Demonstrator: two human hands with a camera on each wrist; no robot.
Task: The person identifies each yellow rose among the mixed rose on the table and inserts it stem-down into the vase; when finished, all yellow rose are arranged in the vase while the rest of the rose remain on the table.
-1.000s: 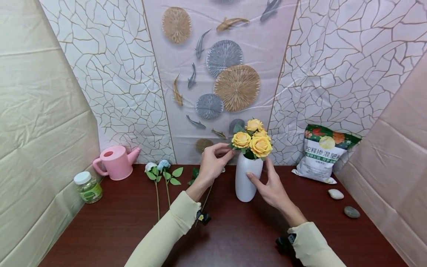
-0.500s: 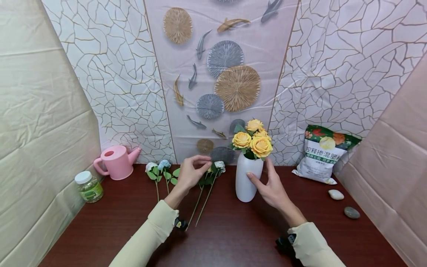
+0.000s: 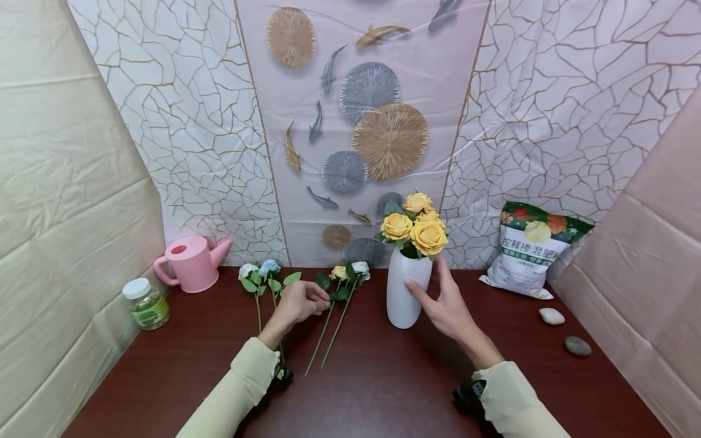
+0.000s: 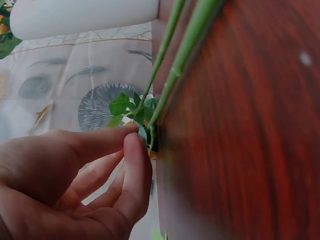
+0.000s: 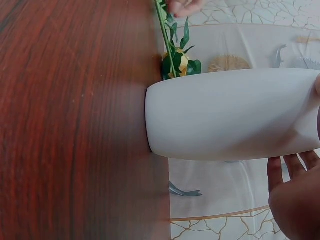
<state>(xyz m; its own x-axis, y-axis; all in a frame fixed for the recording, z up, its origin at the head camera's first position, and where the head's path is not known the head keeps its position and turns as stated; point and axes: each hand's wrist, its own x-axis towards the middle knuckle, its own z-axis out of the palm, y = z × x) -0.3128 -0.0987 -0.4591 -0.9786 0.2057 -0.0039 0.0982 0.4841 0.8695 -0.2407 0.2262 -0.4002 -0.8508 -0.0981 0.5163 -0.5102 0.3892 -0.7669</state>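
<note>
My right hand (image 3: 450, 311) holds the white vase (image 3: 402, 295), thumb on the front and fingers behind its right side. The vase stands upright on the table with several yellow roses (image 3: 429, 237) in its mouth. At the middle of the table a yellow rose (image 3: 339, 272) and a white rose (image 3: 361, 267) lie side by side, stems toward me. My left hand (image 3: 297, 305) is low at the yellow rose's leaves. In the left wrist view its thumb and forefinger pinch a small leaf (image 4: 142, 132) beside the green stems.
Left of my left hand lie a white rose (image 3: 248, 271) and a blue rose (image 3: 269, 268). Farther left are a pink watering can (image 3: 191, 266) and a lidded jar (image 3: 145, 305). On the right stand a fertilizer bag (image 3: 528, 252) and two stones, one white (image 3: 551, 316), one grey (image 3: 577, 346).
My left hand has left the roses in the vase, moved left and come down to the yellow rose on the table. The right hand stays on the vase.
</note>
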